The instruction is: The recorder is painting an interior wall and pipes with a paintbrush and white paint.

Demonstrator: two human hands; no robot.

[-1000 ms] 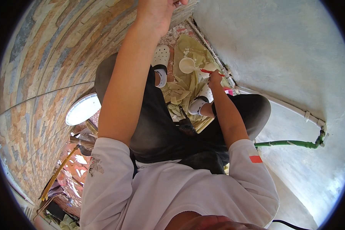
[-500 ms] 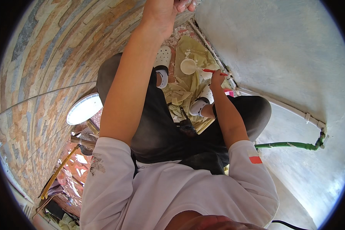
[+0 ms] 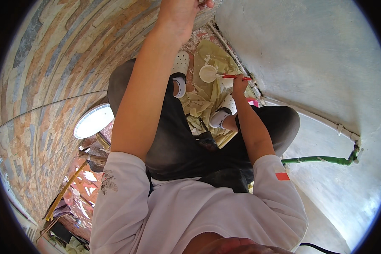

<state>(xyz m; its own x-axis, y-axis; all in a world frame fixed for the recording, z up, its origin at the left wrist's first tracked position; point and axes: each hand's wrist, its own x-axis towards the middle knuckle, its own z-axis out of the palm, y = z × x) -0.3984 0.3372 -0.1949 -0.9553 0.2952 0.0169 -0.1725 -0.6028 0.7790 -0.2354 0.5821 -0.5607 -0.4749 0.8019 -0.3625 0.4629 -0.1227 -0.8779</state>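
My right hand (image 3: 240,86) is closed around the red handle of a paintbrush (image 3: 232,76). The brush points left, its head at the right rim of a round white tub (image 3: 208,73), and the tub stands on crumpled yellowish sheeting (image 3: 210,51) on the floor. My left hand (image 3: 178,17) reaches up to the top edge of the view, where its curled fingers are partly cut off. A whitish spot shows by those fingertips, and whatever they may hold is out of sight.
Stone-patterned wall (image 3: 67,55) rises at left, a smooth grey wall (image 3: 309,46) at right with a white pipe (image 3: 313,116) and green hose (image 3: 319,160). A white lid-like disc (image 3: 94,121) leans at left, near a straw broom (image 3: 92,158). My clogs (image 3: 180,62) rest beside the sheeting.
My right hand and the brush have shifted slightly left and up, bringing the brush nearer the tub. The fingers of my left hand have drawn in a little at the top edge.
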